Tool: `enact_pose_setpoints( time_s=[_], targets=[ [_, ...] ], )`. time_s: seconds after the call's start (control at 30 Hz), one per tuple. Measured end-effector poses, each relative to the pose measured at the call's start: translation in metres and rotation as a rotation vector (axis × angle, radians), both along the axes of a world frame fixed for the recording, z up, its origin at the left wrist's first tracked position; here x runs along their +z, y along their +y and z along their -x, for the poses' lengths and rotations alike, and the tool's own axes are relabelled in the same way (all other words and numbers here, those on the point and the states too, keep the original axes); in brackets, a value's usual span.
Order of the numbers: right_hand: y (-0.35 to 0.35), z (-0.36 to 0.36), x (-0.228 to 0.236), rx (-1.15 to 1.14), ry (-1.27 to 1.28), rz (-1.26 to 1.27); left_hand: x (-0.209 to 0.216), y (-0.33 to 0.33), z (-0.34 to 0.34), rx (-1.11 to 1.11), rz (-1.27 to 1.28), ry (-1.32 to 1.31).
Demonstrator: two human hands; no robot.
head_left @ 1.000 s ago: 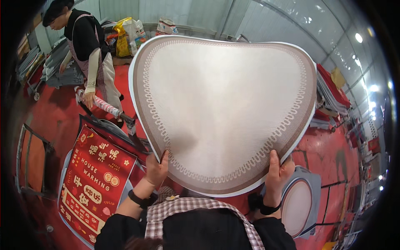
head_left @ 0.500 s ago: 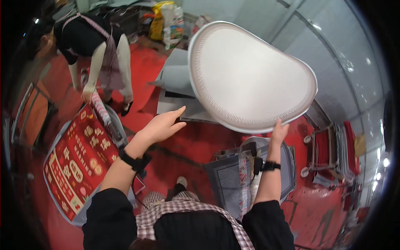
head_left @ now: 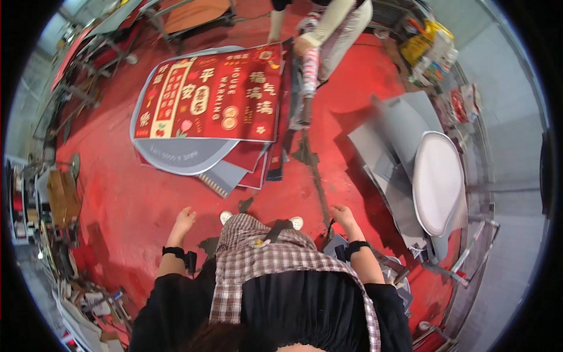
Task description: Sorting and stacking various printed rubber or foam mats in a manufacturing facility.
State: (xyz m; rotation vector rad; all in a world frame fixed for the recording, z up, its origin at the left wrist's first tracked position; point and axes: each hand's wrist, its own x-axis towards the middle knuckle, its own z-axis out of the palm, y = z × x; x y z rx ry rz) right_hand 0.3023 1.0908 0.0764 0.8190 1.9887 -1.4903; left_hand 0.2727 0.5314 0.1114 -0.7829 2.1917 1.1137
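My left hand [head_left: 185, 219] hangs over the red floor, its fingers loosely bent and nothing in it. On the other side of my body, my right hand [head_left: 343, 217] is also free, with its fingers loosely apart. A white curved mat with a stitched-looking rim [head_left: 437, 183] rests on a pile of grey sheets [head_left: 390, 170] to the right, away from my right hand. Ahead and to the left lies a stack topped by a red printed mat [head_left: 205, 100], with a grey rounded mat [head_left: 182, 157] sticking out beneath it. Neither hand touches these.
At the top, a co-worker's hand [head_left: 304, 46] is on a bar wrapped in red-and-white tape [head_left: 309, 70] beside the stack. Yellow and white bags [head_left: 433, 53] stand at the upper right. A metal frame [head_left: 469, 252] is by the right wall. Clutter lines the left side.
The white mat has left my right hand and now lies on the grey pile. Both my hands have drawn back toward my body. The view has turned left, toward the red stack.
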Motion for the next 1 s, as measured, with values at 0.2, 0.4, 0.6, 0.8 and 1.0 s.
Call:
enact_pose_setpoints(
  time_s=[0.2, 0.4, 0.6, 0.8, 1.0],
  targets=[
    [-0.098, 0.057, -0.026, 0.069, 0.176, 0.01, -0.001, -0.063, -0.033, 0.099, -0.244, 0.004],
    [-0.197, 0.09, -0.069, -0.087, 0.219, -0.04, -0.014, -0.172, -0.023, 0.002, -0.205, 0.099],
    [-0.365, 0.13, -0.065, 0.128, -0.053, 0.003, 0.001, -0.285, -0.027, 0.318, -0.227, 0.169],
    [-0.458, 0.262, -0.052, 0.397, 0.173, -0.004, -0.011, -0.336, -0.034, 0.567, -0.146, 0.23],
    [-0.55, 0.364, -0.045, 0.429, 0.236, -0.132, -0.019, -0.395, -0.054, 0.735, -0.156, 0.335]
  ],
)
